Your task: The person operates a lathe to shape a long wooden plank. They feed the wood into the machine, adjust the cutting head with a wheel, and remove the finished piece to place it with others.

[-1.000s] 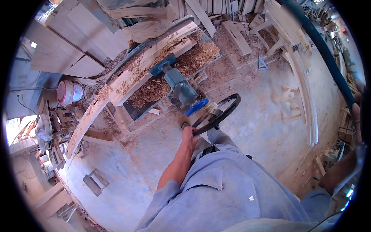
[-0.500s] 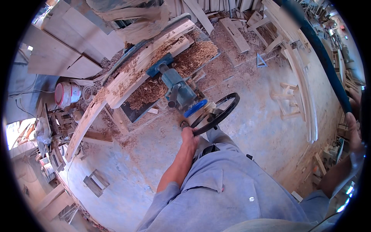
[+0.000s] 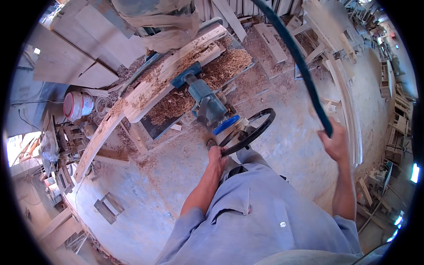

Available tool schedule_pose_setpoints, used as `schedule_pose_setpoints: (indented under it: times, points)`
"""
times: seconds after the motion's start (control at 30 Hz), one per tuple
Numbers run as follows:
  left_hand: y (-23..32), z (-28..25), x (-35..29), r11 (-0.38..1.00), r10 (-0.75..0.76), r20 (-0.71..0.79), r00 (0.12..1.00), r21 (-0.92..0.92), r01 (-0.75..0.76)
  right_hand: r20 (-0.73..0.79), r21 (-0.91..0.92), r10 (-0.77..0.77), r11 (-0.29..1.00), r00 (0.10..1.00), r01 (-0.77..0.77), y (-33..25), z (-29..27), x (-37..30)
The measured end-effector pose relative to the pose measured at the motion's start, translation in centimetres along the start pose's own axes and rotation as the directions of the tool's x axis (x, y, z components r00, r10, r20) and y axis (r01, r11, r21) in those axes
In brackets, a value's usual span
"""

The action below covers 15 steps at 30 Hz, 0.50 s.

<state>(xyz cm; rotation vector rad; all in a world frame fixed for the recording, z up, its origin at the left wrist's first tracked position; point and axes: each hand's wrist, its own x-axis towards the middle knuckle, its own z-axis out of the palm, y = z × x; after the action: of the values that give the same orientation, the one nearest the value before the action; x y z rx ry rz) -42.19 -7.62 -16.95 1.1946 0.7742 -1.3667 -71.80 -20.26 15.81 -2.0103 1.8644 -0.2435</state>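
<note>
My left hand (image 3: 216, 155) is closed on the rim of a black handwheel (image 3: 263, 128) in front of my body. A long dark green lever (image 3: 304, 66) slants down from the top, and my right hand (image 3: 336, 140) is wrapped round its lower end. Beyond the handwheel sits a blue-green machine body (image 3: 207, 104) with a small blue wheel (image 3: 225, 125). Against the machine's clamp plate (image 3: 185, 76) rests a thick pale wooden beam (image 3: 152, 98), strewn with shavings. Cloth-like wrapping (image 3: 170, 28) hides the upper part of the machine.
Wood shavings (image 3: 238, 62) heap on the machine's table. A long curved board (image 3: 95, 148) reaches out to the left. Stacked long planks (image 3: 346, 106) lie on the right. A white bucket with a red lid (image 3: 77, 106) stands at the left, and a small wooden frame (image 3: 108, 207) lies on the floor.
My right hand has swung the green lever's end from the far right edge inward to the left. My left hand keeps its hold on the handwheel, which looks nearly unmoved.
</note>
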Motion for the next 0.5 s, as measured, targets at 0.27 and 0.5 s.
schedule_pose_setpoints:
  times: [0.27,0.5]
  points:
    - [-0.5,-2.5,6.0,0.982,-0.183,0.055,0.981,0.044,0.181,-0.062,-0.055,0.036,0.998,0.997,-0.04,5.4,14.0,3.7]
    - [-0.8,-5.3,9.9,0.981,-0.191,0.193,0.962,0.082,0.178,0.043,-0.025,-0.057,0.998,0.997,0.058,-1.8,-8.8,-1.0]
